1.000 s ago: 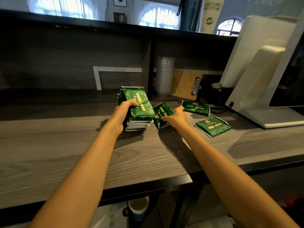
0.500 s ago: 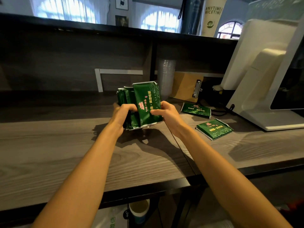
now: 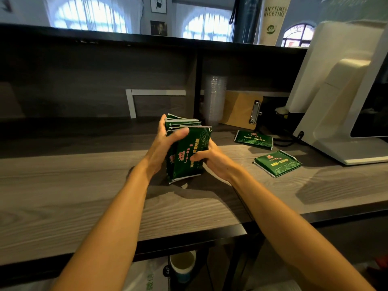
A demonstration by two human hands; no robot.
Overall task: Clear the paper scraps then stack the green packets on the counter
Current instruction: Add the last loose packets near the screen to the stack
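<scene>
A bundle of several green packets (image 3: 184, 156) stands upright on its lower edge on the grey wood counter (image 3: 84, 196). My left hand (image 3: 165, 143) grips the bundle's left side, thumb across the front packet. My right hand (image 3: 212, 160) holds the right side, thumb pressed on the front. Two single green packets lie flat to the right: one (image 3: 277, 163) near the counter's middle right, another (image 3: 254, 139) farther back. No paper scraps show on the counter.
A white point-of-sale stand (image 3: 344, 106) fills the right side. A brown clipboard (image 3: 241, 109) and a stack of clear plastic cups (image 3: 215, 99) stand against the back panel. A cup (image 3: 182, 265) sits below the counter's front edge.
My right hand picked up a loose packet and added it to the pile. Both hands then tipped the pile from lying flat to standing upright.
</scene>
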